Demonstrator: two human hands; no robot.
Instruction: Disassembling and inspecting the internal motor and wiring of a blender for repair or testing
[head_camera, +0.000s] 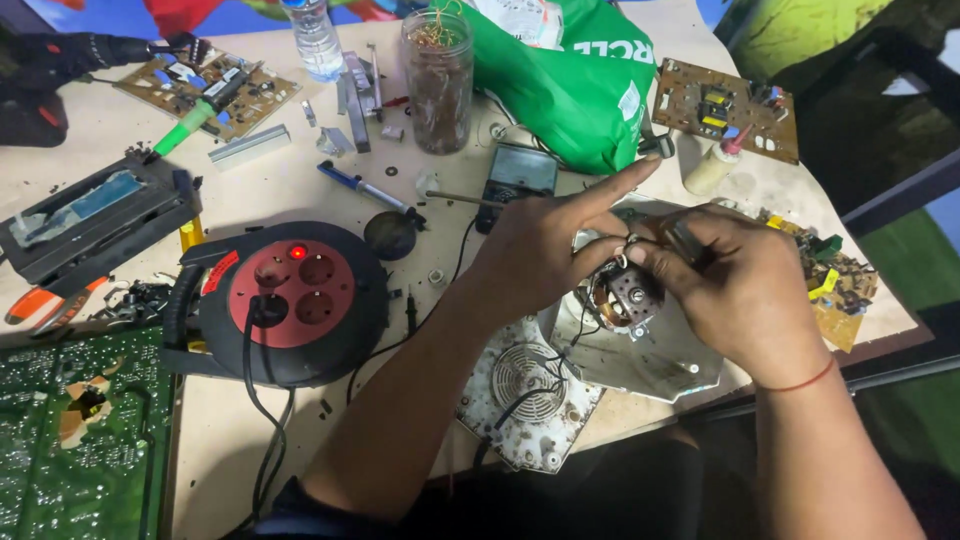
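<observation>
A small electric motor (622, 297) with copper windings and black wires sits over a bent metal plate (650, 362) at the table's near right. My left hand (545, 250) grips the motor's top from the left, index finger stretched out. My right hand (735, 285) closes on a thin dark tool (683, 240) whose tip meets the motor's top. Below the motor lies a white perforated fan cover (525, 395), joined to it by the black wires.
A red and black cable reel (290, 300) stands at centre left with a plug in it. A green circuit board (75, 440) lies at near left. A multimeter (515, 178), glass jar (437, 70), green bag (570, 85), water bottle (315, 38) and circuit boards (725, 108) crowd the back.
</observation>
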